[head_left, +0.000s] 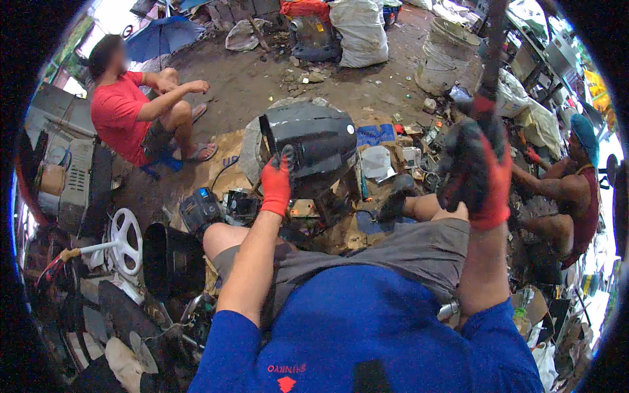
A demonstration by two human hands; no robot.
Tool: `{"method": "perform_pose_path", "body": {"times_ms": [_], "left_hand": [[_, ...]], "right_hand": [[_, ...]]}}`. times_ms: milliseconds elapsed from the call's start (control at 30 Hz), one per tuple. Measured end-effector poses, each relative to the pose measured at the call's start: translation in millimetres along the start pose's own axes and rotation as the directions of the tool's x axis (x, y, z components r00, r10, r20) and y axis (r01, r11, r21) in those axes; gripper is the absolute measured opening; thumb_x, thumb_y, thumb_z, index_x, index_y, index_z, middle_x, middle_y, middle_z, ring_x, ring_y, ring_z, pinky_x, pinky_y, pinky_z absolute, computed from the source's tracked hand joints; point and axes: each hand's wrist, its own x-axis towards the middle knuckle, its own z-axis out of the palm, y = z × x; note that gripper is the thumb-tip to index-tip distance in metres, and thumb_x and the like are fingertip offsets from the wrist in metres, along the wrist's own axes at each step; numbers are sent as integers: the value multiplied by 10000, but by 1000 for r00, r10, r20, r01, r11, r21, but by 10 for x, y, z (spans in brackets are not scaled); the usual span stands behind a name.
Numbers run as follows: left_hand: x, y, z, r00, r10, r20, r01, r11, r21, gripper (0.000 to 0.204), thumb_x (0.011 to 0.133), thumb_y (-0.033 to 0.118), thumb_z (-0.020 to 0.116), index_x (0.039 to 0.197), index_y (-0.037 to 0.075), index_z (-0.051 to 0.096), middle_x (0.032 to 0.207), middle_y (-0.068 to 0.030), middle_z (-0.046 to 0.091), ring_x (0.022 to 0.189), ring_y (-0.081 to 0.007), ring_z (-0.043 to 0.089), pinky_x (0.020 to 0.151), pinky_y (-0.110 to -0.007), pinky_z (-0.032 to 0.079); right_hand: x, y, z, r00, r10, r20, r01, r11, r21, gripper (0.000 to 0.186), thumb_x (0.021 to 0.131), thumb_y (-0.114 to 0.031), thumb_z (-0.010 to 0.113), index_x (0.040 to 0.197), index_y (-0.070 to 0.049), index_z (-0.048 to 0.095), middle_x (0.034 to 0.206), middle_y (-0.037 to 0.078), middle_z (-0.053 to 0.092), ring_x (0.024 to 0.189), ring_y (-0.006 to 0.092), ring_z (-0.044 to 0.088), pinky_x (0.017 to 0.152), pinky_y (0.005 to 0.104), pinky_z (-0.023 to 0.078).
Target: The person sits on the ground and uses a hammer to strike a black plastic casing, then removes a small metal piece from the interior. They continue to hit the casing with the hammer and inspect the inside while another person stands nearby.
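My left hand (277,183), in a red and dark glove, grips the near left rim of a black rounded casing (318,141), which lies on its side on a pale grey slab (252,150). My right hand (475,177), also gloved and blurred by motion, is raised at the right, closed on a long dark tool (488,75) with a red band, which reaches up toward the top edge. Below the casing are black machine parts (202,209) and cardboard (223,147).
A person in red (121,108) sits at left; another in maroon (580,203) crouches at right, close to my right arm. A white steering-wheel-like part (126,239) and scrap line my left. Sacks (359,29), a bucket (442,59) and loose debris (419,147) lie ahead and right.
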Motion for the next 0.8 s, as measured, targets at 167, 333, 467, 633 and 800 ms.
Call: {"method": "perform_pose_path", "body": {"times_ms": [167, 333, 467, 633, 800], "left_hand": [[-179, -163, -46, 997, 29, 78, -38, 991, 128, 416, 830, 282, 684, 1060, -61, 627, 953, -188, 687, 866, -263, 659, 790, -362, 488], [-573, -122, -148, 965, -59, 256, 45, 997, 61, 474, 777, 223, 739, 1126, -61, 588, 1075, -201, 641, 998, -288, 609, 896, -373, 455], [-596, -476, -153, 950, -7, 313, 19, 999, -34, 521, 762, 209, 757, 1139, -89, 558, 1099, -212, 614, 1050, -293, 577, 948, -366, 430], [-587, -216, -154, 974, 60, 218, -52, 998, -46, 437, 785, 231, 715, 1083, -69, 604, 995, -177, 672, 942, -274, 640, 860, -369, 473], [-569, -409, -168, 975, 103, 199, -106, 994, 7, 355, 820, 170, 658, 1079, -68, 616, 954, -178, 688, 894, -266, 665, 818, -360, 492]], "right_hand": [[-109, -147, -101, 996, 86, 20, -86, 996, 0, 310, 904, -207, 560, 1141, -8, 549, 780, 39, 596, 575, 110, 558, 487, 246, 455], [-601, 521, -442, 939, 342, 22, -341, 939, -47, 441, 827, -259, 661, 1171, -25, 513, 906, 68, 613, 772, 156, 595, 682, 301, 492], [-733, 840, -356, 960, 281, -6, -264, 896, -357, 448, 798, -136, 697, 1188, -40, 497, 1017, 54, 587, 946, 154, 561, 837, 302, 457], [-774, 963, -394, 920, 364, 146, -333, 921, -200, 459, 791, -77, 693, 1193, -72, 472, 1031, 45, 571, 940, 143, 558, 849, 283, 446], [-812, 1100, -24, 969, 229, 92, -144, 827, -543, 505, 748, -125, 730, 1169, -61, 460, 1026, 101, 621, 999, 196, 598, 894, 331, 456]]}}
